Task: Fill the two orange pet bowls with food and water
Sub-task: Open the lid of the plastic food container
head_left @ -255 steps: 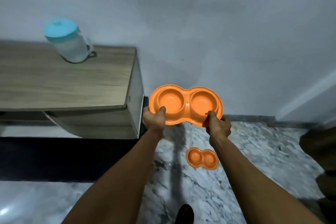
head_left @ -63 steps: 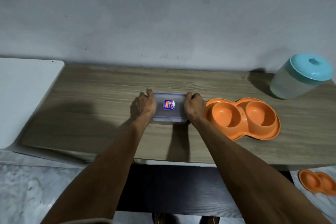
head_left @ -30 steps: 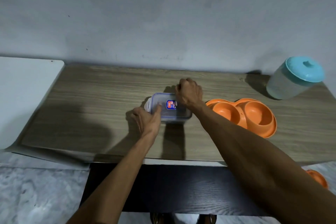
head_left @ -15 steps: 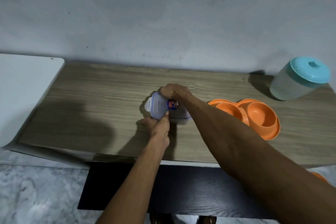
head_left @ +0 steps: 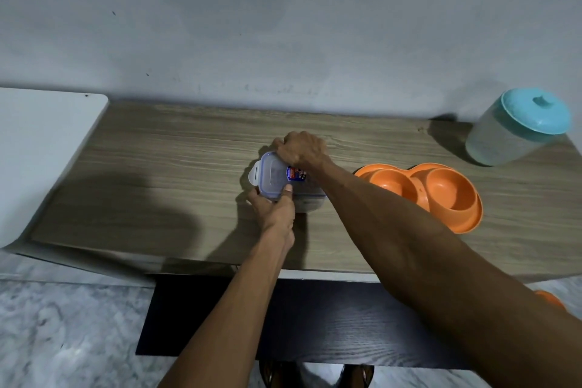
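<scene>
A clear plastic food container with a blue-rimmed lid and a small red-blue label sits mid-counter. My left hand grips its near edge, thumb on the lid. My right hand curls over its far edge. The lid's left latch flap sticks out unclipped. An empty orange double pet bowl lies on the wooden counter, just right of my right forearm. A sliver of a second orange bowl shows on the floor at lower right, mostly hidden by my arm.
A translucent jug with a turquoise lid stands at the counter's back right corner. A white surface adjoins the counter on the left. A grey wall rises right behind. A dark panel and marble floor lie below.
Both hands shifted from the container's left and right sides to its near and far edges. The lid's left latch flap has come unclipped. Before that, the orange bowl was set on the counter.
</scene>
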{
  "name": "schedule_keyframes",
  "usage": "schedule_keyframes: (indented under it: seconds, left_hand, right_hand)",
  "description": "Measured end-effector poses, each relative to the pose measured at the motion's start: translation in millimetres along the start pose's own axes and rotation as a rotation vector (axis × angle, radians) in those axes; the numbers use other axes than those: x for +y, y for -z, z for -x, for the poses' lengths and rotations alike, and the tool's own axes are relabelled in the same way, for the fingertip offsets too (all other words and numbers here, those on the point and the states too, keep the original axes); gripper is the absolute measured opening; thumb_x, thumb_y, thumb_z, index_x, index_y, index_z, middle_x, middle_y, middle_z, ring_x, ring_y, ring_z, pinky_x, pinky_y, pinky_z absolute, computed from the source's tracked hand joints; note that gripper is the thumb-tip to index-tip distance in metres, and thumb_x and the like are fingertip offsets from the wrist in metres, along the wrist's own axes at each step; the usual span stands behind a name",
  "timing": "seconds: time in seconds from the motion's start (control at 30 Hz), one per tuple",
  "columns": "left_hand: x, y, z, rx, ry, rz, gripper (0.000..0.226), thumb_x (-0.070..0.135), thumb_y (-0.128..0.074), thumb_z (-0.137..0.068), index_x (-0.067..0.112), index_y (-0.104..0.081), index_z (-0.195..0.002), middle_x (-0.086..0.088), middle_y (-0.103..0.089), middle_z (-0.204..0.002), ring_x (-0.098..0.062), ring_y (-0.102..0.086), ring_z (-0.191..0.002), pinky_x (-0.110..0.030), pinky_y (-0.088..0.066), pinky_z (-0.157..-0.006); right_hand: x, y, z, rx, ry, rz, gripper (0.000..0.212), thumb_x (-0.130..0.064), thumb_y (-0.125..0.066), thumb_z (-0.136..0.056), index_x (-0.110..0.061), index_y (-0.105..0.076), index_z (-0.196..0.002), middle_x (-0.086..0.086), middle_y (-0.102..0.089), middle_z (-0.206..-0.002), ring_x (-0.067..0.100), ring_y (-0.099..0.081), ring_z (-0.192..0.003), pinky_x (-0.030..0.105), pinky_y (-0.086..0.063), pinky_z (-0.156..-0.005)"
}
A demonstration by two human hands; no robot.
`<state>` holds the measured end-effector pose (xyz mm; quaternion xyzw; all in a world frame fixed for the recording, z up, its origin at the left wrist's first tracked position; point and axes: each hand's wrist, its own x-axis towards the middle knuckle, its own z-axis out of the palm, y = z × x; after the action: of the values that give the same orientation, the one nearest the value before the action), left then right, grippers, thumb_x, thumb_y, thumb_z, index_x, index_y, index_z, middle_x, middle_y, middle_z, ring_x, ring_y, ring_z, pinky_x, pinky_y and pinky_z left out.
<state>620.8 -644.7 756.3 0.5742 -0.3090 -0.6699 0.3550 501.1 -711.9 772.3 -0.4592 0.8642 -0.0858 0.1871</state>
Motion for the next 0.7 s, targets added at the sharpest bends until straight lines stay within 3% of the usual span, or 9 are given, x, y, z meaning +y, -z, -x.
schedule_keyframes:
  seconds: [0.1, 0.17, 0.27, 0.33, 0.43, 0.5, 0.57, 0.63, 0.7]
  left_hand:
    - [4, 5, 1, -0.056, 0.04, -0.028, 0.062, 0.003, -0.071, -0.085, 0.019, -0.043, -0.138, -0.005, -0.061, -0.127, -0.023, -0.062, -0.111, -0.04, -0.05, -0.101]
    - [8, 10, 2, -0.088, 0.077, -0.058, 0.059, 0.007, -0.073, -0.084, 0.023, -0.047, -0.134, -0.007, -0.063, -0.127, -0.028, -0.064, -0.112, -0.047, -0.054, -0.096]
    - [14, 16, 6, -0.129, 0.043, -0.114, 0.05, 0.01, -0.074, -0.084, 0.018, -0.052, -0.129, -0.006, -0.066, -0.12, -0.025, -0.066, -0.1, -0.035, -0.058, -0.074]
    - [19, 21, 11, -0.132, -0.024, -0.206, 0.046, 0.016, -0.077, -0.083, 0.014, -0.057, -0.125, -0.011, -0.068, -0.119, -0.027, -0.068, -0.097, -0.037, -0.056, -0.074]
    - [26, 28, 24, -0.125, -0.115, -0.331, 0.044, 0.023, -0.077, -0.084, 0.012, -0.062, -0.124, -0.012, -0.07, -0.113, -0.028, -0.068, -0.101, -0.045, -0.055, -0.086]
    - [28, 31, 27, -0.138, -0.139, -0.344, 0.044, 0.029, -0.074, -0.086, 0.018, -0.061, -0.126, -0.01, -0.07, -0.113, -0.025, -0.067, -0.102, -0.044, -0.055, -0.088]
    - [27, 33, 27, -0.145, -0.123, -0.351, 0.045, 0.038, -0.07, -0.088, 0.024, -0.06, -0.129, -0.008, -0.069, -0.119, -0.025, -0.065, -0.106, -0.042, -0.054, -0.088]
    - [29, 33, 26, -0.138, -0.066, -0.332, 0.046, 0.047, -0.063, -0.09, 0.027, -0.059, -0.131, -0.006, -0.066, -0.123, -0.025, -0.063, -0.106, -0.038, -0.055, -0.082]
    - [31, 33, 27, -0.121, 0.003, -0.288, 0.053, 0.054, -0.055, -0.093, 0.023, -0.055, -0.136, -0.008, -0.06, -0.129, -0.03, -0.058, -0.114, -0.041, -0.053, -0.088]
  right_hand:
    - [8, 6, 16, 0.069, 0.05, -0.058, 0.047, -0.045, -0.038, -0.099, -0.009, -0.061, -0.117, 0.017, -0.061, -0.127, 0.035, -0.055, -0.117, 0.046, -0.04, -0.098]
    - [21, 10, 32, 0.175, 0.023, -0.175, 0.041, -0.04, -0.043, -0.098, -0.009, -0.057, -0.121, 0.017, -0.055, -0.131, 0.037, -0.051, -0.122, 0.049, -0.039, -0.101]
    - [47, 11, 59, 0.285, -0.147, -0.442, 0.04, -0.034, -0.051, -0.097, -0.006, -0.054, -0.127, 0.021, -0.05, -0.135, 0.041, -0.049, -0.125, 0.043, -0.041, -0.101]
    - [65, 4, 67, 0.247, -0.303, -0.548, 0.045, -0.035, -0.054, -0.096, -0.001, -0.055, -0.126, 0.023, -0.054, -0.133, 0.04, -0.054, -0.123, 0.04, -0.043, -0.097]
    - [78, -4, 76, 0.134, -0.458, -0.783, 0.039, -0.036, -0.059, -0.09, 0.001, -0.068, -0.093, 0.021, -0.07, -0.093, 0.035, -0.067, -0.087, 0.037, -0.049, -0.072]
    - [76, -3, 82, 0.131, -0.458, -0.902, 0.028, -0.025, -0.063, -0.087, -0.005, -0.062, -0.067, 0.012, -0.06, -0.064, 0.026, -0.056, -0.059, 0.033, -0.042, -0.057]
    - [75, 1, 82, 0.162, -0.425, -0.951, 0.024, -0.017, -0.063, -0.082, -0.01, -0.056, -0.06, 0.007, -0.053, -0.057, 0.023, -0.049, -0.054, 0.031, -0.038, -0.053]
    - [71, 9, 83, 0.192, -0.409, -0.999, 0.016, -0.016, -0.062, -0.076, -0.012, -0.056, -0.062, 0.01, -0.057, -0.061, 0.026, -0.055, -0.06, 0.035, -0.044, -0.058]
    - [65, 18, 84, 0.187, -0.389, -1.072, 0.011, -0.012, -0.062, -0.076, -0.012, -0.056, -0.066, 0.011, -0.059, -0.066, 0.029, -0.058, -0.064, 0.043, -0.052, -0.062]
